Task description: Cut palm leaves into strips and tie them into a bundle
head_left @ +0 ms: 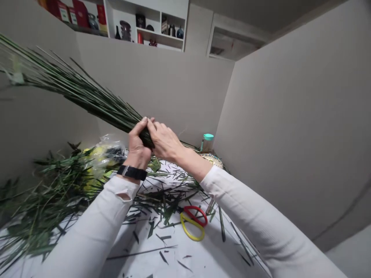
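A thick bundle of long green stems (pixel 95 96) slants from the upper left down to my hands, raised above the table. My left hand (pixel 139 144) is wrapped around the bundle near its lower end, with a dark band on that wrist. Pressed close beside it, my right hand (pixel 165 139) grips the same end, its fingers partly hidden behind the stems. A pale, blurred piece (pixel 16 73) shows at the far left end of the bundle. Below my hands, scissors (pixel 193 223) with one red and one yellow handle lie on the table, their blades covered by cuttings.
Leafy green stems (pixel 49 197) are heaped on the left of the white table (pixel 162 266). Cut pieces are scattered across it. Clear plastic wrapping (pixel 108 148) with yellow in it lies behind. A bottle with a turquoise lid (pixel 208 143) stands by the wall. Shelves (pixel 147 34) hang above.
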